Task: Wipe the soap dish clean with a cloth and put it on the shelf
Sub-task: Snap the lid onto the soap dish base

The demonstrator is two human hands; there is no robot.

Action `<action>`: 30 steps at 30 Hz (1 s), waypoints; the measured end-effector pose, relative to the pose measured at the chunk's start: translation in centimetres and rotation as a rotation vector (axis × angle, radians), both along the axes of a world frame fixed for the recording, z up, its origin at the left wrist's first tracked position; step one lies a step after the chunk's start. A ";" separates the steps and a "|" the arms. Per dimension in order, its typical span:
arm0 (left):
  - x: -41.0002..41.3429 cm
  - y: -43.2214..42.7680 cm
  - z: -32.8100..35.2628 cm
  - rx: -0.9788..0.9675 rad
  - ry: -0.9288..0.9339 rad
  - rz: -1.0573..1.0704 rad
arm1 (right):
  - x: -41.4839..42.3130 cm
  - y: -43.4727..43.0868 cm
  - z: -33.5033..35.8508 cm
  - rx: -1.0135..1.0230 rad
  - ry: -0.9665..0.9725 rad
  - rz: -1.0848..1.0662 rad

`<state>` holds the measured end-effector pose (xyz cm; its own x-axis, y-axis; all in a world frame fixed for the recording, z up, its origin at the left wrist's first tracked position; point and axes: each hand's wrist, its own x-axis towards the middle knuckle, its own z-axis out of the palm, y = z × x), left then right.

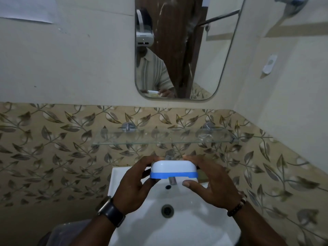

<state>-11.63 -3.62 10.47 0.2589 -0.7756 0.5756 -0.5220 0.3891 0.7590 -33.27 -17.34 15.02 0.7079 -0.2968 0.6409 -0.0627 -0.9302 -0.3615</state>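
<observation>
White ceramic fills the bottom of the view: a wall-mounted sink [177,229] with a dark round drain [167,210] in its bowl. A chrome tap [171,181] stands at the back of it, mostly hidden.

Held in the air above the sink, in front of the tap, is the soap dish [174,168], a rounded white shell over a blue band. It is level and touches no surface. The left hand [134,187] grips its left end and the right hand [214,187] grips its right end, fingers curled over the far side and thumbs towards the near edge. The left wrist wears a dark watch [111,213]; the right wrist wears a beaded bracelet [237,206].

Just above and behind the dish, a clear glass shelf [165,140] juts from the wall on two round metal brackets [128,126]. Nothing rests on the dish's side of it that can be made out.

Beige tiles [53,148] printed with trailing leaves cover the lower wall and wrap round the right corner. Plain cream wall [71,59] rises above them. A rounded mirror [204,50] hangs over the shelf, reflecting a striped shirt, a dark wooden door and a towel rail.
</observation>
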 end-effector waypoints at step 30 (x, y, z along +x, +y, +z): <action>6.5 -15.0 0.9 0.273 -0.672 0.467 | 12.2 -17.8 -4.9 -0.054 0.033 -0.222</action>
